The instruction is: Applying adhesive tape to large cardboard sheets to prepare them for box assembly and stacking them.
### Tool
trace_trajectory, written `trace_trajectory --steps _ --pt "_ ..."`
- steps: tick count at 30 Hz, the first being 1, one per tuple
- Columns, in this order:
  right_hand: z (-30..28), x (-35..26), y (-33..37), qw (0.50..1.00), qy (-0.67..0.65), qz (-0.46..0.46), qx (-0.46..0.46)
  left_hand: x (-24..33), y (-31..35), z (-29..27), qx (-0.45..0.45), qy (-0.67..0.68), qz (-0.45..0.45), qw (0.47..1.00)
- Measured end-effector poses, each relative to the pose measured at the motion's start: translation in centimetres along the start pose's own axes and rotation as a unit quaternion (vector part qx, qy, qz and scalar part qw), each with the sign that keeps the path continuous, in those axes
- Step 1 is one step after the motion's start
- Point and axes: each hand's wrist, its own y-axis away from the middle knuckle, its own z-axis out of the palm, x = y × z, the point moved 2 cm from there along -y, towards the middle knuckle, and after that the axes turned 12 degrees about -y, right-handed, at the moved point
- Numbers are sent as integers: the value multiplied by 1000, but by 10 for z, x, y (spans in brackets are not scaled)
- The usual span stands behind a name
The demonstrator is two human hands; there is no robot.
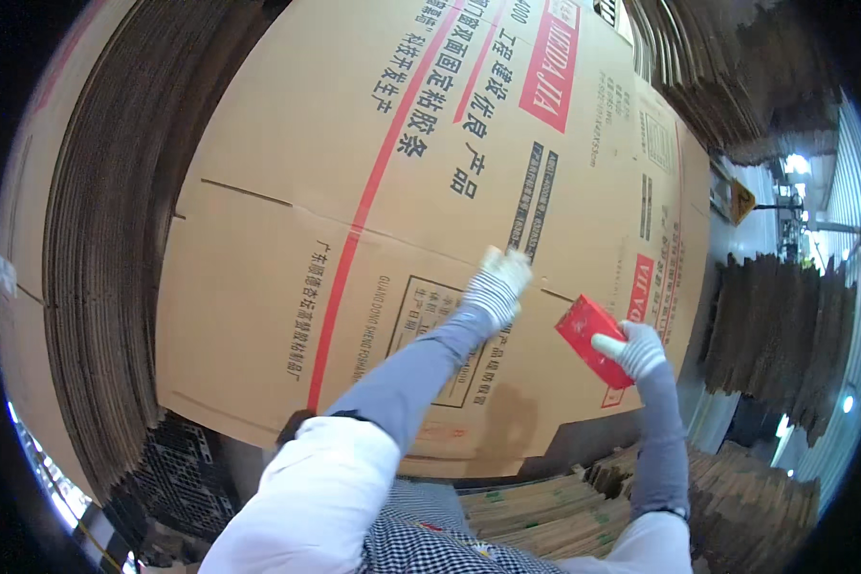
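Note:
A large flattened cardboard carton (258, 220) with red stripes and printing spreads before me, a crease running across it. My left hand (500, 287), in a white striped glove, is over the middle of this sheet with its fingers extended and nothing in them. Whether it touches the board, I cannot tell. My right hand (636, 350), gloved alike, grips a red rectangular block (588, 335) above the sheet's right part. Its thumb lies across the block's upper face, and the other fingers are mostly hidden behind.
Thick stacks of cardboard (96, 220) rise at the left, with another stack (698, 67) at the upper right. More stacked sheets (780, 335) stand to the right. Further cardboard (536, 521) lies low in front of me. Beside the left stack is a black grid-like crate (182, 469).

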Motion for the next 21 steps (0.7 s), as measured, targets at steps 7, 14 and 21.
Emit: trace_trajectory --steps 7,14,21 --pt "33 66 80 887 -457 -65 -18 135 28 24 -181 828 -13 530" --pt "48 61 59 921 -345 -180 -4 107 74 -42 -58 944 -35 321" --pt "67 -26 30 896 -384 -213 -64 25 106 -50 -6 946 -144 290"
